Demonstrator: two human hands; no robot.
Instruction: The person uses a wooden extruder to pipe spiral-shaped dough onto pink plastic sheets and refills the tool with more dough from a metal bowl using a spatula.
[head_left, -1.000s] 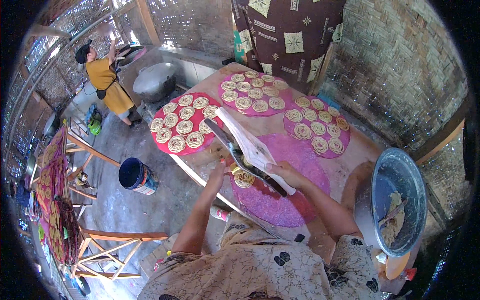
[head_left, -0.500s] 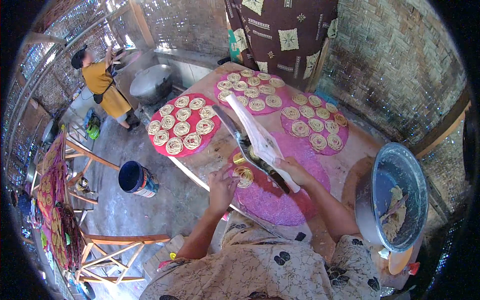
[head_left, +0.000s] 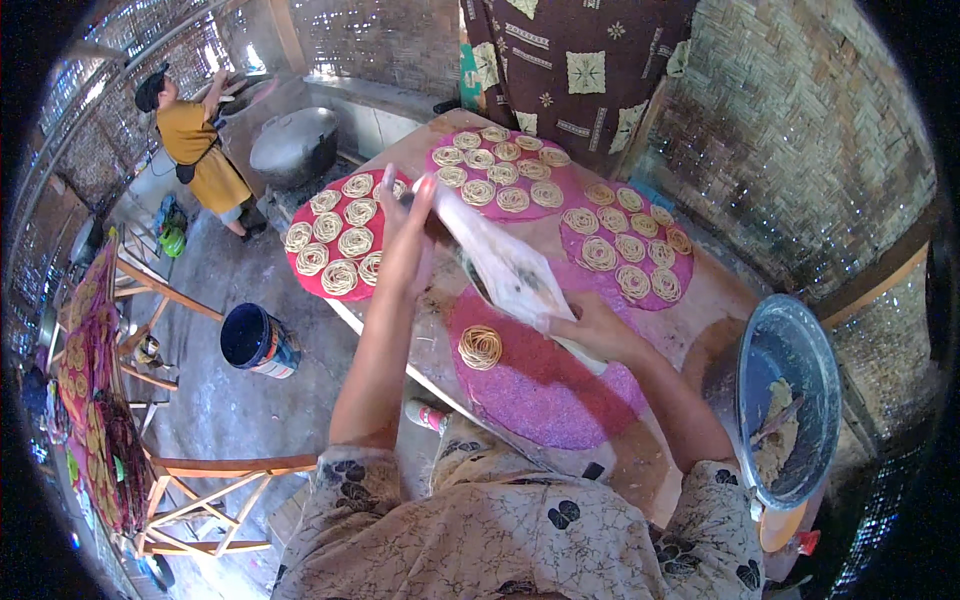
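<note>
My right hand (head_left: 590, 328) grips the near end of a long white dough-smeared piping bag (head_left: 505, 265) held over the table. My left hand (head_left: 408, 240) is raised at the bag's far end, fingers spread against it. Under the bag lies a round purple mat (head_left: 545, 385) with one coil of yellow noodle dough (head_left: 480, 347) on it. Three other round mats, a red one (head_left: 330, 275) at the left and two pink ones (head_left: 500, 170) (head_left: 625, 245) farther back, each carry several such coils.
A grey metal bowl with dough and a spoon (head_left: 790, 400) stands at my right. A blue bucket (head_left: 255, 340) sits on the floor at left, beside wooden racks (head_left: 190, 470). A person in a yellow shirt (head_left: 195, 150) works at a big pot (head_left: 295, 145) in the back.
My left hand has lifted off the purple mat, leaving a noodle coil there, and gone up to the bag's far end. The bag has swung a little.
</note>
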